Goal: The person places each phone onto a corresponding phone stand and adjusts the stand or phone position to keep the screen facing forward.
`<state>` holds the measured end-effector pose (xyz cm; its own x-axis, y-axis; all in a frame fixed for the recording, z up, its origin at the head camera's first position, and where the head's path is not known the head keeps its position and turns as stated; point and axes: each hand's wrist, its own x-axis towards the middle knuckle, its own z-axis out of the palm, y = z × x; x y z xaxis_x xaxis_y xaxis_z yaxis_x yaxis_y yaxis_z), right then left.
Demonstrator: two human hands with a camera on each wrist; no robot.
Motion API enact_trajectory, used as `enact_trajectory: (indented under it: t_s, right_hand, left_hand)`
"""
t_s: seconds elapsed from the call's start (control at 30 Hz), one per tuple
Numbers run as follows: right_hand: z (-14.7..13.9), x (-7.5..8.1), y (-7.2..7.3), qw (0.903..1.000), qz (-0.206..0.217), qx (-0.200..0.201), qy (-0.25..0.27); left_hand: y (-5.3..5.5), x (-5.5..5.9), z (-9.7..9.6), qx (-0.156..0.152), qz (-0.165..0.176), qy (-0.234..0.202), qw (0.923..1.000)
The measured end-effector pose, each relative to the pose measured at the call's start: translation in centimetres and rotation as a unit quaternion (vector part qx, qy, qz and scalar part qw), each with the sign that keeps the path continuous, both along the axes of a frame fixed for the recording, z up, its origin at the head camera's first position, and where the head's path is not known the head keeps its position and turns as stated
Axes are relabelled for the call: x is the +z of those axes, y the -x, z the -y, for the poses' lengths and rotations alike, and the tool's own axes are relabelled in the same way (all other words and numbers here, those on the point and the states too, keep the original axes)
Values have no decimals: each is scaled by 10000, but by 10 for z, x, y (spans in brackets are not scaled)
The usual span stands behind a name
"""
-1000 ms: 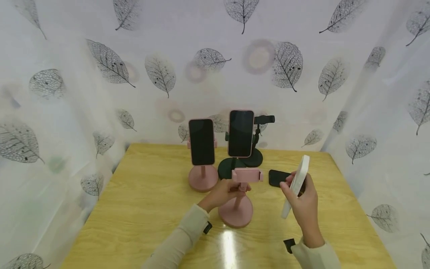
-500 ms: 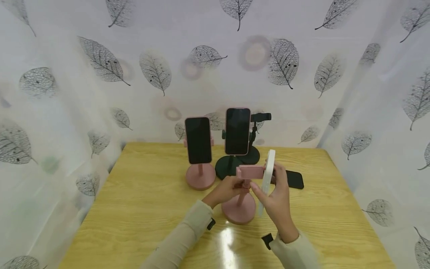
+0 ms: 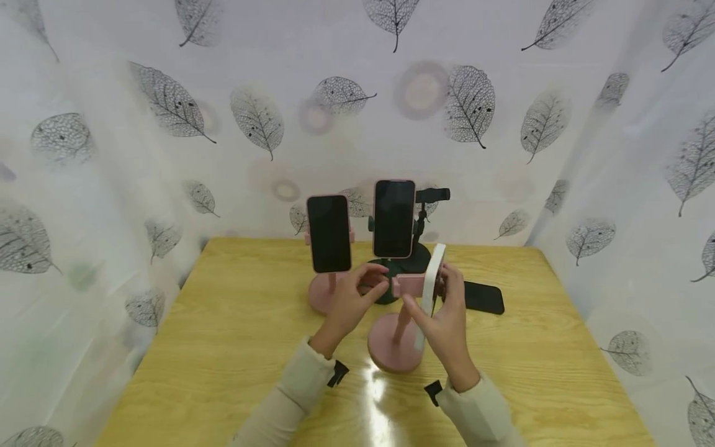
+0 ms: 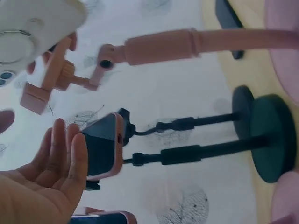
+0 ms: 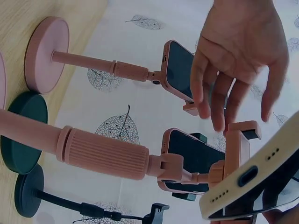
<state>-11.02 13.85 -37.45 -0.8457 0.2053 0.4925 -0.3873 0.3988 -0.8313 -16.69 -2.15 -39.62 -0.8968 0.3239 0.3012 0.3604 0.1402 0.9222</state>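
A white phone (image 3: 431,279) is held by its edges in my right hand (image 3: 449,323). It stands edge-on at the right end of the clamp (image 3: 410,285) of the nearest pink phone stand (image 3: 394,354); whether they touch I cannot tell. The left wrist view shows the back of the white phone (image 4: 37,28), with a ring and camera lenses. Just left of the clamp is my left hand (image 3: 347,303), its fingers spread and slightly bent around nothing. The right wrist view shows that left hand (image 5: 240,56) close to the clamp's end (image 5: 240,144).
Behind stand a pink stand with a black-screened phone (image 3: 329,233) and a dark green stand with another phone (image 3: 394,217). A black stand (image 3: 432,195) is partly hidden at the back. One black phone (image 3: 485,298) lies flat on the wooden table (image 3: 223,335), right of my right hand.
My right hand has brought the white phone leftward to the pink stand's clamp. My left hand has released the stand's neck and moved up and left.
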Motion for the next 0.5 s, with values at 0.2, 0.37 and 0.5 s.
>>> enact_trajectory:
  t_s: [0.2, 0.37, 0.5]
  right_hand:
    - [5, -1, 4, 9999, 77, -107, 5]
    - [7, -3, 6, 9997, 148, -143, 103]
    - [9, -3, 6, 9996, 181, -183, 130]
  left_hand:
    - [-2, 11, -9, 37, -4, 733, 9973]
    - [-4, 14, -13, 239, -114, 883, 9957]
    - [-4, 16, -14, 247, -64, 897, 9956]
